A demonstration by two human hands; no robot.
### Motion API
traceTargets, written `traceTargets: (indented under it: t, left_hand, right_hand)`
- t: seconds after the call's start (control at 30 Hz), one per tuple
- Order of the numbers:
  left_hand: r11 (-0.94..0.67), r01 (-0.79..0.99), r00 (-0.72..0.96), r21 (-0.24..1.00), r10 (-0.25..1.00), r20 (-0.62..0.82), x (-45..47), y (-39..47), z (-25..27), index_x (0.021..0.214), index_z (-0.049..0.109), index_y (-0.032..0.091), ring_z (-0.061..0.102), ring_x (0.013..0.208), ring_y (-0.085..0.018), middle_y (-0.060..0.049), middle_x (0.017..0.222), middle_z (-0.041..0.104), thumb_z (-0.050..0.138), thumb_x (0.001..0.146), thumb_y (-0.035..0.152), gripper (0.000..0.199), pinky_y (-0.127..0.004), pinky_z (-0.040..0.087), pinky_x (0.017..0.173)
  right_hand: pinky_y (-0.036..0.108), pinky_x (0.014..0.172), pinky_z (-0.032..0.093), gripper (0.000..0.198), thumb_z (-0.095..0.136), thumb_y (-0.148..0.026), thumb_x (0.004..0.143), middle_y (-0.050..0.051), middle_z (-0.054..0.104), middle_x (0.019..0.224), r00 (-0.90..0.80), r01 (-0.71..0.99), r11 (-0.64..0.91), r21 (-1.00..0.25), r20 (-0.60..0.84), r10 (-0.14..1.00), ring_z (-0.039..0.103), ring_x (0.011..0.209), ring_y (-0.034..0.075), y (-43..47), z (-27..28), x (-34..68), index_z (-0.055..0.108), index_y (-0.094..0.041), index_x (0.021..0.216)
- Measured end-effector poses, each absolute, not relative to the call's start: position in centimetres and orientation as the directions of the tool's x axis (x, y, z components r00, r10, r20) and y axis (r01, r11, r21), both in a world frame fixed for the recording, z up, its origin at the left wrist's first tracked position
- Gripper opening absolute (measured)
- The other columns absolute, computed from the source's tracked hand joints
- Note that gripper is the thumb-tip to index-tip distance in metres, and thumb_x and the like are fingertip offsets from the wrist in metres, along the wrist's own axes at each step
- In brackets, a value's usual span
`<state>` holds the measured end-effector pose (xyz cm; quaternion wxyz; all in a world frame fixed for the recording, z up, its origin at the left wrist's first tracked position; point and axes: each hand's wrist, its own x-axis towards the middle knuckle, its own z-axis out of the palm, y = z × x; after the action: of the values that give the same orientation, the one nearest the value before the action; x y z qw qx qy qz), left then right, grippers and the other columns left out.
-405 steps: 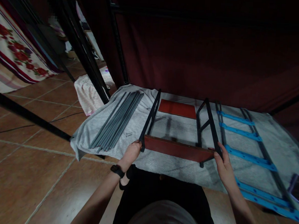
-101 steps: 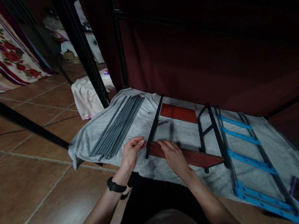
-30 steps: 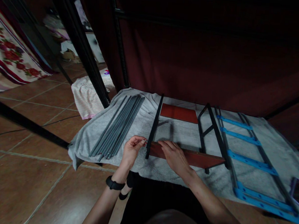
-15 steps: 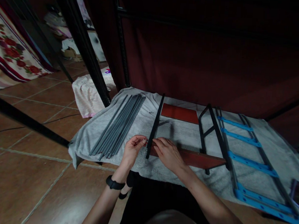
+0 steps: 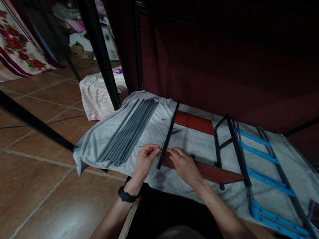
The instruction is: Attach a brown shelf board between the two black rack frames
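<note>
Nearest: black wristband (image 5: pixel 128 195) on the left wrist. Left hand (image 5: pixel 144 160): thumb and forefinger pinching a small metal piece (image 5: pixel 157 149), probably a screw, just beside the near end of the left frame (image 5: pixel 172 127). Right hand (image 5: pixel 185 168): fingers close together, slightly bent, lying over the left part of the red board (image 5: pixel 218 172); thumb hidden, so cannot tell whether they grip it.

Board spans the near ends of the left frame and right frame (image 5: pixel 236 149), all on the grey cloth (image 5: pixel 197 141). Progress, judged: board set in place, left joint being worked on; whether the right joint is fastened cannot be told.

To the left, grey rods (image 5: pixel 128 132) in a loose bundle, apparently unused so far. To the right, blue-runged racks (image 5: pixel 264 178) lying apart from the board.

Farther: orange panel (image 5: pixel 194 122) between the frames, lying flat, seemingly not attached; left of it, small bits (image 5: pixel 164 119) too tiny to identify. Behind, dark red curtain (image 5: pixel 232 80)
</note>
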<state>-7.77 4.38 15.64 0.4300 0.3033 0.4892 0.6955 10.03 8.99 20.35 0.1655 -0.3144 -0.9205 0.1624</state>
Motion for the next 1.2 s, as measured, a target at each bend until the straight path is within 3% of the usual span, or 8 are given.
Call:
traceTargets:
  t: [0.57, 0.87, 1.2]
  left_hand:
    - [-0.180, -0.343, -0.442, 0.922, 0.897, 0.010, -7.53, 4.43, 15.40, 0.083, 0.070, 0.018, 0.062, 0.072, -0.014, -0.001, 0.075, 0.069, 0.077, 0.074, 0.032, 0.018, -0.026, 0.050, 0.073]
    - [-0.177, -0.367, -0.432, 0.913, 0.902, 0.001, -7.64, 4.52, 15.15, 0.081, 0.071, 0.018, 0.062, 0.069, -0.014, -0.001, 0.074, 0.069, 0.075, 0.074, 0.028, 0.014, -0.026, 0.050, 0.068]
    - [-0.207, -0.409, -0.398, 0.889, 0.917, 0.031, -7.83, 4.74, 14.63, 0.080, 0.071, 0.018, 0.062, 0.069, -0.014, -0.001, 0.074, 0.069, 0.075, 0.075, 0.027, 0.012, -0.027, 0.050, 0.069]
  right_hand:
    - [0.038, 0.093, 0.057, 0.037, 0.040, -0.020, 0.102, 0.008, 0.066, 0.119, -0.737, 0.537, 0.731, -0.420, 0.187, 0.649, 0.066, 0.104, 0.020, 9.14, 20.15, 10.01, 0.057, -0.024, 0.134]
    - [0.035, 0.095, 0.055, 0.036, 0.041, -0.024, 0.103, 0.006, 0.065, 0.117, -0.726, 0.493, 0.701, -0.515, 0.200, 0.658, 0.066, 0.106, 0.019, 9.02, 20.35, 10.13, 0.058, -0.025, 0.134]
    - [0.037, 0.096, 0.055, 0.034, 0.044, -0.029, 0.102, 0.007, 0.066, 0.119, -0.725, 0.472, 0.695, -0.542, 0.210, 0.656, 0.065, 0.110, 0.020, 9.58, 19.90, 10.38, 0.061, -0.026, 0.131]
